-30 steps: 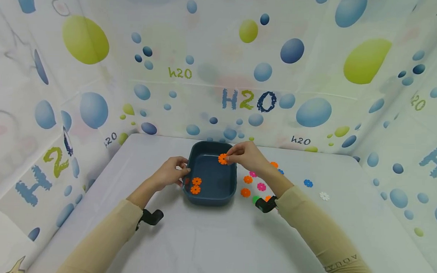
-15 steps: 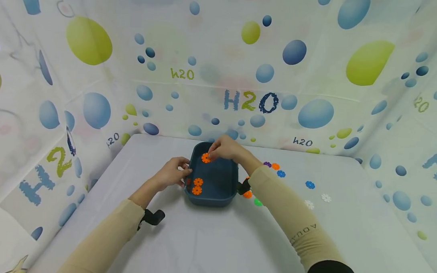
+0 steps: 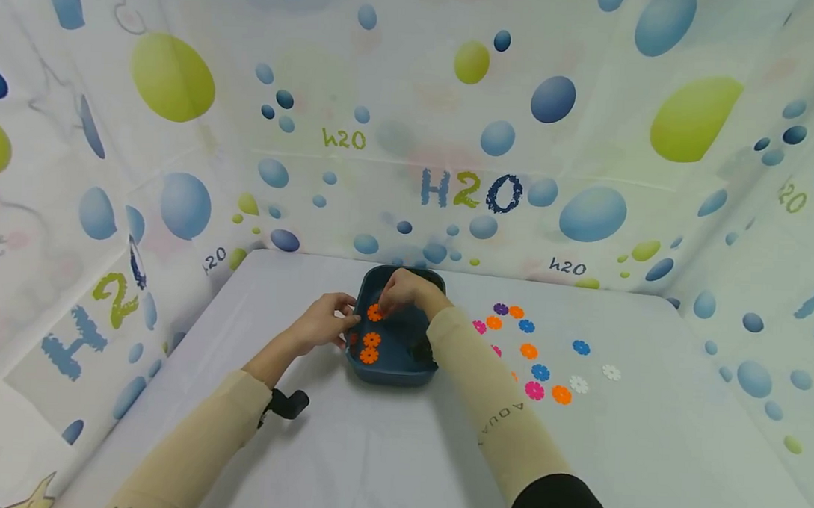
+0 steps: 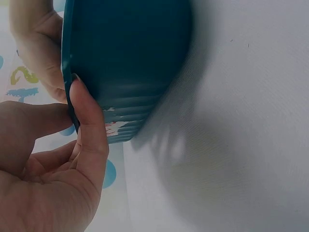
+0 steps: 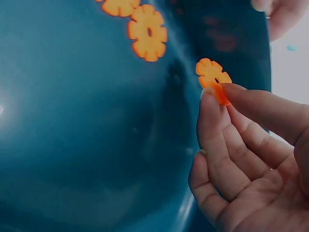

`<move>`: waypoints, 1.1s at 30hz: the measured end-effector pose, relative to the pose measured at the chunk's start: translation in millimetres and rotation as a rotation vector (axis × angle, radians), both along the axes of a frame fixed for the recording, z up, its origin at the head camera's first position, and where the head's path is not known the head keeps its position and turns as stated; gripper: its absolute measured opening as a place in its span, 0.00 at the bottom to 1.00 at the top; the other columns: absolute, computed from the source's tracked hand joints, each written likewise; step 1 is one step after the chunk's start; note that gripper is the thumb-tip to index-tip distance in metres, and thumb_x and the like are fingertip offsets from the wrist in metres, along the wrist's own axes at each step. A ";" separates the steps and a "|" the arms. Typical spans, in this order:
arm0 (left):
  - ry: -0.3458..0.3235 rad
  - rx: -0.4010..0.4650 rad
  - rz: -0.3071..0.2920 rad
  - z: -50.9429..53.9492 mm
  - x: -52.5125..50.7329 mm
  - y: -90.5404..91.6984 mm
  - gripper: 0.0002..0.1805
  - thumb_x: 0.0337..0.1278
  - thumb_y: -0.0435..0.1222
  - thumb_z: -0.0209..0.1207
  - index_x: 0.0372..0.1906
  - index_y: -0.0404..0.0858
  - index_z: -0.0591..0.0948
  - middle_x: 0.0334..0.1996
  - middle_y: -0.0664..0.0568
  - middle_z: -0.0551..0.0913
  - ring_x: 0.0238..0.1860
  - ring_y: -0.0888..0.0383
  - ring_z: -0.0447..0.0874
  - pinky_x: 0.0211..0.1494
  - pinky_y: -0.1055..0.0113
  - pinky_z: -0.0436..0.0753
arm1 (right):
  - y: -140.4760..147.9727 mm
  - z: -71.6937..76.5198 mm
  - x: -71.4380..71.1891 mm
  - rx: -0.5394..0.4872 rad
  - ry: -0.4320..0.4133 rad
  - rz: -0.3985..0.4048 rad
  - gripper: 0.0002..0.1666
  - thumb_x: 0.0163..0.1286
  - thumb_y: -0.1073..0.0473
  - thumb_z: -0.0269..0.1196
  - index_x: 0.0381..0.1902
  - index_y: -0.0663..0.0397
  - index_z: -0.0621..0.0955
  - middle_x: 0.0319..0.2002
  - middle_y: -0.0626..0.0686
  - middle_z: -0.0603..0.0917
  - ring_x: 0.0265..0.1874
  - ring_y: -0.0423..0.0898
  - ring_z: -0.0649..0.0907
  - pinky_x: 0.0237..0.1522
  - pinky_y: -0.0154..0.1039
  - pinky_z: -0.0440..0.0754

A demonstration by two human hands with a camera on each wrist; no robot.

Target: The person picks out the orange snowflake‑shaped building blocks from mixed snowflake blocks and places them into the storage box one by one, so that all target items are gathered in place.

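Note:
A dark blue-green plastic bin (image 3: pixel 391 377) stands on the white-covered table. My left hand (image 3: pixel 318 326) grips its left rim; in the left wrist view the thumb and a finger (image 4: pixel 90 118) pinch that edge. Inside the bin, my right hand (image 3: pixel 411 290) holds an orange flower-shaped disc (image 5: pixel 210 71) between thumb and fingertips, near the left wall. Two more orange flower discs, one farther back (image 3: pixel 372 339) and one nearer (image 3: pixel 369 355), lie on the bin floor towards the front left, close together.
Right of the bin, several loose flower discs are scattered on the table: orange (image 3: pixel 561 395), pink (image 3: pixel 534 391), blue (image 3: pixel 582 347), purple (image 3: pixel 501 309) and white (image 3: pixel 611 372). The right forearm (image 3: pixel 490 391) hides part of them. A patterned curtain (image 3: pixel 383 171) encloses the back and sides.
My right hand has carried the orange flower disc leftward across the bin and lowered it near the left wall. The left hand keeps its grip on the rim.

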State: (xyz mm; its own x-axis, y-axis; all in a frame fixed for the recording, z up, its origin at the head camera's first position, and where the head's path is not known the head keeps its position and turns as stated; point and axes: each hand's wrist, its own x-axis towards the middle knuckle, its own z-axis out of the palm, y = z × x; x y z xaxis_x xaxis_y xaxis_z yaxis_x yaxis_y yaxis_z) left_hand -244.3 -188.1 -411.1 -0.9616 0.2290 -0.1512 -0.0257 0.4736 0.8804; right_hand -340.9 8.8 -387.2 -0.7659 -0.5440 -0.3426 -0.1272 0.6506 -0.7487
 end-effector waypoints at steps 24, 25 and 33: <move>-0.002 0.010 -0.014 1.6 1.6 1.5 0.26 0.75 0.31 0.55 0.70 0.22 0.65 0.43 0.39 0.74 0.35 0.50 0.83 0.33 0.63 0.89 | -7.5 -16.9 7.6 0.104 0.022 -0.032 0.04 0.66 0.66 0.69 0.36 0.63 0.89 0.33 0.55 0.90 0.36 0.48 0.87 0.51 0.46 0.87; -0.003 0.012 -0.014 1.7 1.6 1.7 0.26 0.75 0.31 0.55 0.70 0.22 0.65 0.43 0.39 0.74 0.36 0.49 0.84 0.33 0.63 0.89 | -7.7 -16.6 7.6 0.113 0.027 -0.033 0.04 0.66 0.66 0.69 0.36 0.62 0.89 0.32 0.55 0.90 0.36 0.48 0.87 0.51 0.46 0.87; -0.002 0.013 -0.013 1.1 0.5 0.6 0.25 0.75 0.30 0.55 0.69 0.23 0.66 0.43 0.40 0.75 0.36 0.49 0.84 0.32 0.64 0.89 | -7.6 -4.8 9.0 0.161 0.130 0.020 0.04 0.69 0.64 0.67 0.36 0.58 0.88 0.34 0.53 0.89 0.35 0.48 0.86 0.40 0.40 0.86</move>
State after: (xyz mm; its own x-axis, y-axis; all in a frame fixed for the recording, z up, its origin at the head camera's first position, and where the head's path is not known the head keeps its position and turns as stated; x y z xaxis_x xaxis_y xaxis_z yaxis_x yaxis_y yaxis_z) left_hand -243.8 -187.5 -409.9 -0.9583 0.2433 -0.1497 -0.0210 0.4627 0.8863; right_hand -331.9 1.1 -392.0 -0.7992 -0.5056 -0.3250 -0.2298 0.7568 -0.6119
